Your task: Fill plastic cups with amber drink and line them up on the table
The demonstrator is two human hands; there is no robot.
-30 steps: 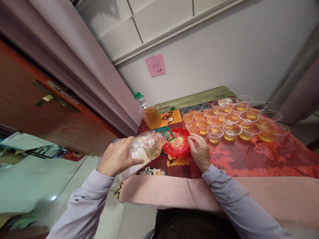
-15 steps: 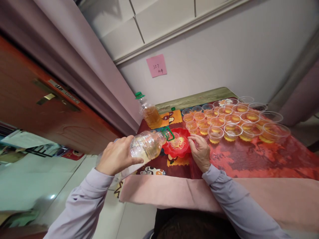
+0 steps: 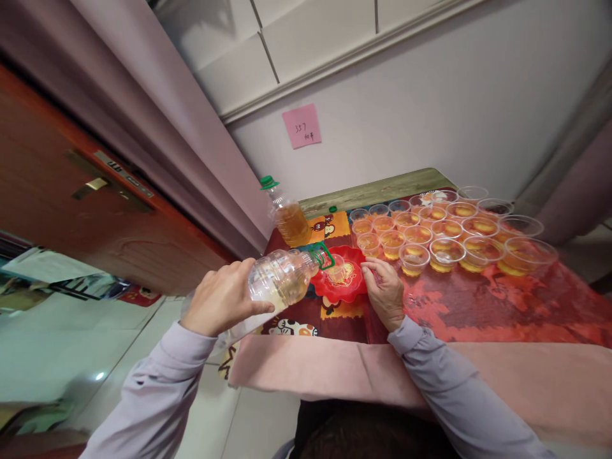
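Our left hand (image 3: 215,299) wraps the body of a clear, ribbed bottle (image 3: 281,277), thumb laid along its near side; the bottle tilts, its neck and green loop handle (image 3: 326,255) directed at a thin-walled single cup (image 3: 336,270). We see this cup standing within a red dish (image 3: 352,287) of smooth surface, scalloped rim and golden print. Our right hand (image 3: 384,293) has thumb and fingers drawn close together at the dish's right rim; whether they pinch it, we cannot tell. Behind, a second bottle (image 3: 290,218) stands part-filled with amber liquid, a small green cap (image 3: 333,209) lying near it. To the right, round cups (image 3: 447,248) form close rows, many holding similar liquid. Little room separates them from the dish, whereas a glossy red stretch of worktop (image 3: 497,312) lies open before them. Matt pink cloth (image 3: 329,371) borders the near edge; a plain wall (image 3: 406,115) bounds the far one.
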